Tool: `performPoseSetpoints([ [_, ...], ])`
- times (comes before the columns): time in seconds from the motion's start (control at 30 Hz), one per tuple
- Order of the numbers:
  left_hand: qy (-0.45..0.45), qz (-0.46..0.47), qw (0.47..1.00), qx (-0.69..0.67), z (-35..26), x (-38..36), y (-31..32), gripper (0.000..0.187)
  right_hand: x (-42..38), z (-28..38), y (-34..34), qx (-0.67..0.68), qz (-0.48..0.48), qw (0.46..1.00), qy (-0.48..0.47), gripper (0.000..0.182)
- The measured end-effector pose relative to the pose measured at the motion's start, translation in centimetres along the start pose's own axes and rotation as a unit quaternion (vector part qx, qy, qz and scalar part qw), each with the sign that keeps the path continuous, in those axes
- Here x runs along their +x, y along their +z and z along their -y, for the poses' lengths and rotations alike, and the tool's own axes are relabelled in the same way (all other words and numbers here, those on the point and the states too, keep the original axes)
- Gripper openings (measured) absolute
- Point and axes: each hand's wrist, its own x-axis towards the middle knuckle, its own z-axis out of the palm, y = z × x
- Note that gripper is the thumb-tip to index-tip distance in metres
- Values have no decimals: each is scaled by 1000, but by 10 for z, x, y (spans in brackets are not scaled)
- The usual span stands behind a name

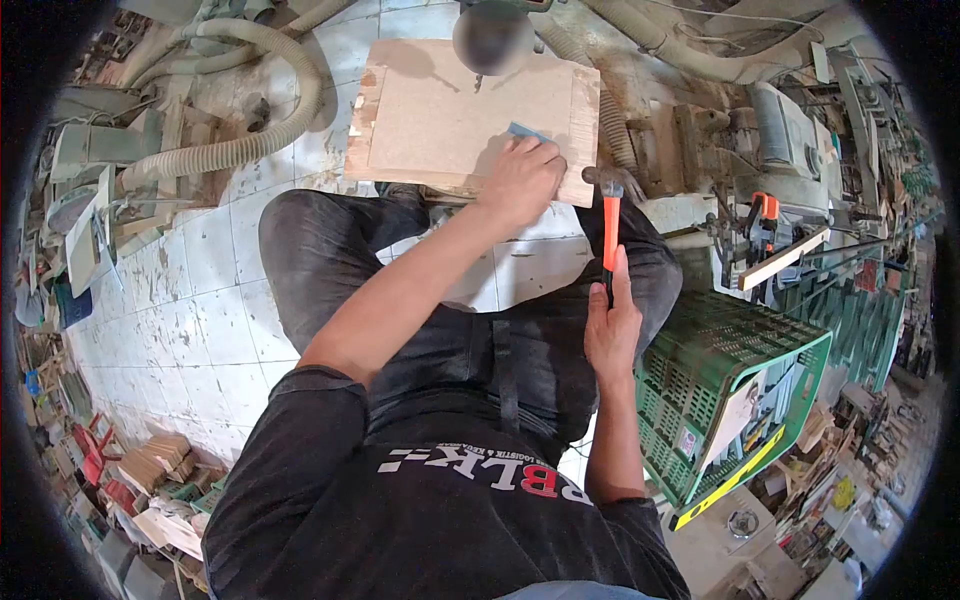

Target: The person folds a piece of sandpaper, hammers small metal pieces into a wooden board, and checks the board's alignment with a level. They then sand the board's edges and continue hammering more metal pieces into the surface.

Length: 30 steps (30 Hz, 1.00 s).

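My left hand (522, 182) is closed on a small flat blue piece (530, 131), whose kind I cannot make out, over the right part of a board surface (440, 120). Pale wood edges show around this flat sheet. In my right hand (614, 325) is a hammer (611, 225) with an orange and black handle. It is upright in view, its metal head just off the board's lower right corner. A blurred round machine part (492, 40) covers the board's top edge, with a thin dark bit (478, 84) below it.
To my right stands a green plastic crate (680, 385) with tools and a yellow spirit level (730, 480) at its edge. An orange-and-black clamp (765, 215) lies beyond it. Ribbed hoses (235, 150) curve over the tiled floor (215, 300), with piled wood and clutter on both sides.
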Motion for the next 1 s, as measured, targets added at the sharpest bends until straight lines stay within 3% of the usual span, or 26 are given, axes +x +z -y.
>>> performPoseSetpoints([
  [0.07, 42, 1, 999, 0, 6, 1, -4, 13, -2, -2, 3, 16, -9, 1000, -3, 60],
  [0.13, -47, -78, 976, -198, 12, 4, -7, 8, -1, -5, 7, 20, -11, 1000, -8, 60],
  [0.23, -9, -86, 971, -223, 13, 0, -8, 7, -5, -9, 9, 21, -22, 999, -26, 61],
  [0.33, -36, -65, 960, -271, 18, -19, -26, 8, -7, -2, 10, 34, 1, 999, -25, 56],
  [0.4, -67, -53, 969, -233, 32, -39, -57, 8, -9, 1, 9, 63, 44, 997, 11, 57],
  [0.63, -100, -88, 987, -89, 121, -89, -118, 10, -4, 26, 32, 25, 86, 994, -69, 61],
  [0.67, -88, -86, 991, -51, 122, -89, -122, 10, -2, 28, 40, 44, 60, 988, -137, 62],
  [0.77, -60, -66, 996, -9, 107, -83, -111, 7, 2, 43, 50, 46, 93, 984, -146, 62],
  [0.9, -103, -72, 992, 12, 103, -77, -102, 7, 2, 69, 53, 30, 140, 985, -96, 63],
  [1.0, -85, -71, 994, 22, 107, -81, -101, 7, 3, 71, 59, 30, 128, 983, -127, 63],
])
